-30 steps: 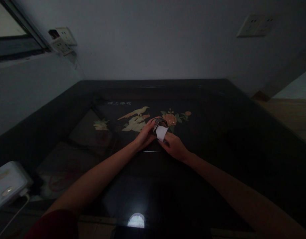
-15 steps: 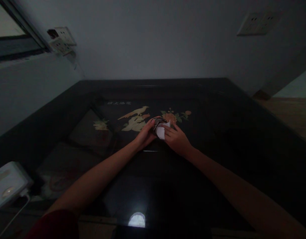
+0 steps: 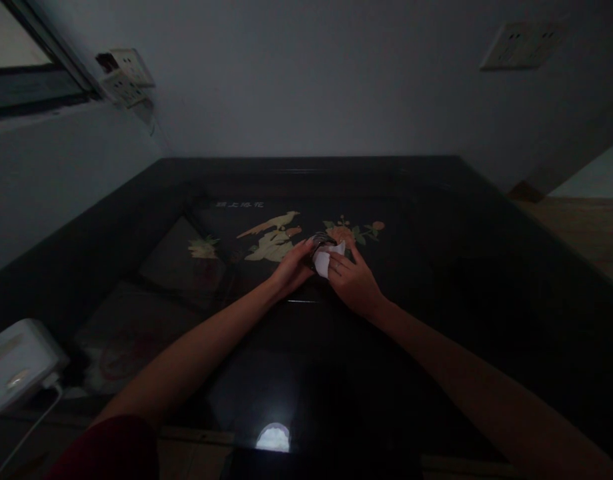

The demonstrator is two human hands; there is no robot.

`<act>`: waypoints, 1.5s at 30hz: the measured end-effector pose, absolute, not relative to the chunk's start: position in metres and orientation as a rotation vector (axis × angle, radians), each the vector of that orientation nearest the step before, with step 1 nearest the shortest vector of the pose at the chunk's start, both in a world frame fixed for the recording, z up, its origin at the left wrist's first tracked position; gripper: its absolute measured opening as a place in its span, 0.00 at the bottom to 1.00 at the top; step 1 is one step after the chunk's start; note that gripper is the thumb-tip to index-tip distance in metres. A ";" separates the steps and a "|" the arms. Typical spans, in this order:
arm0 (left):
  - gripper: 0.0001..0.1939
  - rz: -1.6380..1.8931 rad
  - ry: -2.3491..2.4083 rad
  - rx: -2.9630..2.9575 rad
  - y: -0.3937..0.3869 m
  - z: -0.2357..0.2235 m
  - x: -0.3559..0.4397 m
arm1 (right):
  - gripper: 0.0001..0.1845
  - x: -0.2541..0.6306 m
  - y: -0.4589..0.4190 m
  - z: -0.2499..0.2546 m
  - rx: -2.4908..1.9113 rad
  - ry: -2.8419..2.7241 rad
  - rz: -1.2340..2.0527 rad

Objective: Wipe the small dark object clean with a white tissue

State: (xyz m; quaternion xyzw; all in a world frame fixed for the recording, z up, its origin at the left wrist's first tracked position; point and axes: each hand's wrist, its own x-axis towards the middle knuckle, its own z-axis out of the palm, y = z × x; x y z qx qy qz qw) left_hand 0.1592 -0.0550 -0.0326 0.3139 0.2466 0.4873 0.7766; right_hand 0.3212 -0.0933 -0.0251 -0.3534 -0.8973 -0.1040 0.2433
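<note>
A small shiny metal object [image 3: 320, 241] stands on the dark lacquered table [image 3: 436, 280], near the painted flower. My left hand [image 3: 291, 270] is closed around its left side. My right hand [image 3: 352, 283] presses a piece of white paper or tissue [image 3: 324, 260] against it with closed fingers. The dim light hides what the metal object is.
The tabletop carries an inlaid bird and flower picture [image 3: 281, 233]. A white device [image 3: 16, 363] with a cable sits at the near left edge. Wall sockets [image 3: 124, 77] hang at the upper left and another socket plate [image 3: 524, 43] at the upper right. A wooden floor shows at the far right.
My right hand has moved up and forward against the metal object, and the white paper, earlier hanging loose below it, is now bunched against it. The left hand has stayed in place.
</note>
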 end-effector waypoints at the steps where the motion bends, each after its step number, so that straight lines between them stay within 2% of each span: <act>1: 0.15 1.051 0.538 0.701 -0.056 -0.032 0.159 | 0.15 0.321 -0.094 -0.025 -0.971 -2.447 -0.261; 8: 0.17 1.046 0.590 0.755 -0.058 -0.032 0.156 | 0.13 0.319 -0.093 -0.032 -0.944 -2.362 -0.125; 15: 0.19 1.039 0.597 0.796 -0.061 -0.028 0.157 | 0.15 0.317 -0.093 -0.036 -0.949 -2.316 -0.002; 22: 0.13 1.138 0.612 0.780 -0.060 -0.027 0.157 | 0.14 0.316 -0.095 -0.030 -0.960 -2.467 -0.155; 34: 0.13 1.111 0.620 0.692 -0.058 -0.029 0.156 | 0.18 0.322 -0.094 -0.020 -1.034 -2.480 -0.450; 45: 0.12 1.068 0.620 0.748 -0.057 -0.027 0.155 | 0.17 0.312 -0.100 -0.025 -0.932 -2.421 -0.299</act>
